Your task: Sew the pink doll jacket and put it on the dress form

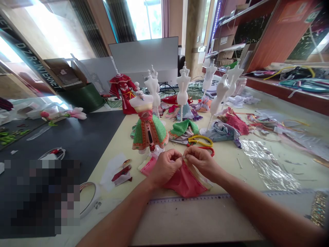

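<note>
A pink piece of fabric (186,180) with a pale trimmed edge lies in front of me, its upper edge lifted between my fingertips. My left hand (167,167) pinches that edge from the left. Close beside it, almost touching, my right hand (199,159) pinches the same edge from the right. Whether a needle or pin sits between the fingers is too small to tell. Just behind my hands lie scissors (200,140) with yellow and red handles. A small mannequin (141,103) in a green and pink dress (154,132) stands behind my left hand.
Several bare white mini mannequins (183,87) stand farther back, near a red-robed one (123,91) and a monitor (146,56). Fabric scraps (223,129) and clear plastic (269,166) lie to the right. A ruler (216,198) runs along the front; a tape roll (94,197) is at left.
</note>
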Demonstrator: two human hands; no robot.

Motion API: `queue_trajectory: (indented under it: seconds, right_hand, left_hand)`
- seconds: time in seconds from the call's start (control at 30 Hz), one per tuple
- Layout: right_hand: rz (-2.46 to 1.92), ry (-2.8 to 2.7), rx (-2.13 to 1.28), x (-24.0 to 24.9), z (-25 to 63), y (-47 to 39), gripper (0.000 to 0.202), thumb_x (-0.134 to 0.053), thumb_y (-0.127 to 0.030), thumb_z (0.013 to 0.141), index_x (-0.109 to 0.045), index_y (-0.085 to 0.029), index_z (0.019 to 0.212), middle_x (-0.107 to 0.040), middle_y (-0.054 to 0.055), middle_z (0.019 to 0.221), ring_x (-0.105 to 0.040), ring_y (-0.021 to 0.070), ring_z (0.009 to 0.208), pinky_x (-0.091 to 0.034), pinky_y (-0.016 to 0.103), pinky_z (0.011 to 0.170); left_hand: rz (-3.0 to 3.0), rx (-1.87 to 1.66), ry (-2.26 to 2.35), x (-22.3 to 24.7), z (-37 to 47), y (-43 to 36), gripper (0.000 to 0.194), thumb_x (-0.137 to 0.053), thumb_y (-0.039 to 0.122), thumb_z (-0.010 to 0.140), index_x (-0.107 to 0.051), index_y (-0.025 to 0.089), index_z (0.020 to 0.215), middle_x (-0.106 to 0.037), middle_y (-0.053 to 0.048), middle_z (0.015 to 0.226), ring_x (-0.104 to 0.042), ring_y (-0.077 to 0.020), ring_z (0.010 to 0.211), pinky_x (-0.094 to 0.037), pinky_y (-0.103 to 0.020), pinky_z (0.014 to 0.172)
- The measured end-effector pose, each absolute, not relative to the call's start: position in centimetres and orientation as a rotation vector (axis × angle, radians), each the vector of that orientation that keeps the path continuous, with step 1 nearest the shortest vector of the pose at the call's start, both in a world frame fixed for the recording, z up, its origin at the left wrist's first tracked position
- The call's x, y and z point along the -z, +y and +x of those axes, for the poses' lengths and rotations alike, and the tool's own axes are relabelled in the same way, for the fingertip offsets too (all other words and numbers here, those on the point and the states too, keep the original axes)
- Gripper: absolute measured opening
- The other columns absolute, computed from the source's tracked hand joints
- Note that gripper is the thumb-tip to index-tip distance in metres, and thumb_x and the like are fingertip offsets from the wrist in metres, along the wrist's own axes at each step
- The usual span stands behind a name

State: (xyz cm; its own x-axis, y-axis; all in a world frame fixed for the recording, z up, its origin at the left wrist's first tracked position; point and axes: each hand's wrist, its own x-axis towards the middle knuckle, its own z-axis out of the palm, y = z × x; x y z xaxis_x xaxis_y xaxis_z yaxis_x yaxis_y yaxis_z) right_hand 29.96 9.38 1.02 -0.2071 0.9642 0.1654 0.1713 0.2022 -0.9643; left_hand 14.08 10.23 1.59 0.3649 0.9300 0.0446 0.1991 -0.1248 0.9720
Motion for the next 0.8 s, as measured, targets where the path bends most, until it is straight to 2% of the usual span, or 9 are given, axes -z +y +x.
queue_trajectory:
  seconds: [0.33,0.53,0.6,0.73,0.8]
  right_hand:
    - [-1.124,-1.46,-1.215,-1.51,30.25,9.06,0.01,-0.049,-0.024,0.075,-0.058,-0.018,0.074,-0.055,-0.001,0.075,-0.049,0.0137,0.072,-0.038,0.024,0.064]
    - [-1.122,-1.461,-1.222,-1.13,30.03,9.04,0.007,-0.055,-0.024,0.072,-0.057,-0.017,0.071,-0.053,-0.002,0.066,-0.047,0.0125,0.063,-0.036,0.023,0.056]
    - [-1.122,-1.464,-1.202,-1.01,29.93,9.07,0.008,-0.055,-0.025,0.072,-0.056,-0.017,0.07,-0.053,-0.001,0.066,-0.046,0.0123,0.062,-0.036,0.023,0.056]
    - [-1.141,-1.459,-1.182,-1.11,29.86,9.1,0.01,-0.055,-0.026,0.072,-0.055,-0.016,0.069,-0.052,-0.002,0.064,-0.045,0.0118,0.06,-0.035,0.023,0.054]
    - [-1.15,-1.459,-1.165,-1.19,29.84,9.07,0.011,-0.055,-0.026,0.072,-0.055,-0.016,0.069,-0.051,-0.002,0.063,-0.044,0.0118,0.06,-0.034,0.023,0.054]
  left_hand:
    - [1.478,-0.9,1.05,-1.18,13.97,10.47,0.009,-0.053,0.022,0.076,-0.058,0.014,0.074,-0.056,0.002,0.069,-0.049,-0.0091,0.063,-0.039,-0.019,0.056]
    - [1.483,-0.933,1.078,-1.29,14.14,10.5,0.011,-0.052,0.021,0.077,-0.058,0.015,0.07,-0.056,0.002,0.066,-0.05,-0.009,0.061,-0.039,-0.019,0.056]
    - [1.499,-0.945,1.086,-1.26,14.21,10.49,0.011,-0.051,0.021,0.077,-0.059,0.015,0.073,-0.058,0.001,0.069,-0.053,-0.0105,0.064,-0.042,-0.02,0.058]
    - [1.698,-1.146,1.2,-1.3,14.25,10.24,0.015,-0.054,0.018,0.076,-0.06,0.016,0.09,-0.063,-0.003,0.086,-0.058,-0.0155,0.081,-0.046,-0.027,0.074]
    - [1.907,-1.279,1.232,-1.45,14.26,9.97,0.012,-0.055,0.015,0.077,-0.059,0.016,0.088,-0.061,-0.004,0.087,-0.057,-0.0167,0.085,-0.045,-0.029,0.079]
